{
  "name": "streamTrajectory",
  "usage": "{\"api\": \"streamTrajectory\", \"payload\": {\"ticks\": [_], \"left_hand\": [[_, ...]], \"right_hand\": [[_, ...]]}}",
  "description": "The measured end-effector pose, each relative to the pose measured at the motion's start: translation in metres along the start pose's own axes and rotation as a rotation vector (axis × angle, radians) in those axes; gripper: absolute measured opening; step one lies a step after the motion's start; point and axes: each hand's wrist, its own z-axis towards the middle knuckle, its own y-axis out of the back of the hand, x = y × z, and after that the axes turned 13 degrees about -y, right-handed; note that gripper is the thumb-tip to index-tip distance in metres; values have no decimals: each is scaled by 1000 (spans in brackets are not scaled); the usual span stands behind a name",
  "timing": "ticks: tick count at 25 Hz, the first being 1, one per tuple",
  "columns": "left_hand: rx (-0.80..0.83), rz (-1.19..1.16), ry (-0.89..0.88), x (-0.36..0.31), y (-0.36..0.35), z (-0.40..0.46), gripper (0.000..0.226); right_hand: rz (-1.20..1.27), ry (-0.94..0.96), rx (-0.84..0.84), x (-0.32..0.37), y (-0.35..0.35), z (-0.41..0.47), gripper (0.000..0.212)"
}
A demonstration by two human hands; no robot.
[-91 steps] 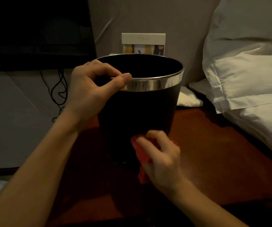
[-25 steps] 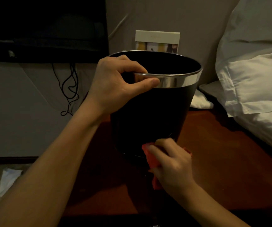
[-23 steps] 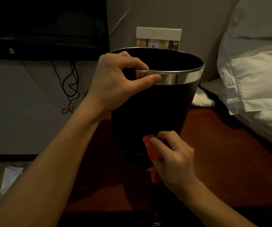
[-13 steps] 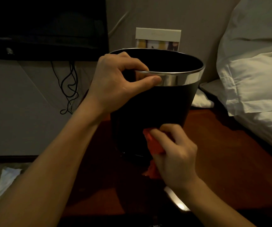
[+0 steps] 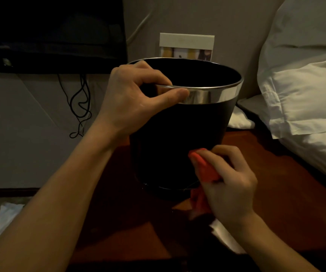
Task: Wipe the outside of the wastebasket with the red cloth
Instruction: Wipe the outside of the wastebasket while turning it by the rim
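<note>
The wastebasket (image 5: 179, 138) stood upright on the dark red-brown table (image 5: 276, 193), a black tapered bin with a shiny metal band round its rim. Your left hand (image 5: 136, 103) gripped that rim on the near left side, thumb lying flat along the outside of the metal band and fingers curled over the edge into the bin. Low on the bin's near right side, the red cloth (image 5: 204, 167) was bunched against the black wall, with a loose end hanging down toward the table beside the base. Your right hand (image 5: 230, 183) held the cloth, fingers curled round it and pressing it to the bin just above the base.

Behind the wastebasket, a small white box (image 5: 186, 43) with coloured panels stood against the grey padded wall. To the right, white pillows (image 5: 303, 91) were piled on the bed, and a folded white piece of fabric (image 5: 238, 120) lay between the bin and the pillows. To the left, a dark screen (image 5: 50, 32) hung on the wall with black cables (image 5: 79, 107) dangling below it. A crumpled white tissue (image 5: 7, 216) lay on the floor at lower left.
</note>
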Motion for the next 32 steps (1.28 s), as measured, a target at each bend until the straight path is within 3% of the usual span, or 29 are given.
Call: {"api": "streamTrajectory", "payload": {"ticks": [5, 11, 17, 22, 32], "left_hand": [[-3, -16, 15, 1, 1, 0, 15], [-15, -20, 34, 2, -1, 0, 23], [-18, -65, 20, 5, 0, 0, 17], [-18, -157, 70, 7, 2, 1, 24], [2, -94, 47, 11, 9, 3, 19]], "right_hand": [[-29, 55, 202, -38, -9, -42, 21], [37, 25, 26, -23, 2, -1, 22], [30, -21, 202, -31, -12, -43, 20], [63, -19, 3, -15, 4, 6, 23], [80, -39, 237, -37, -10, -38, 21]]}}
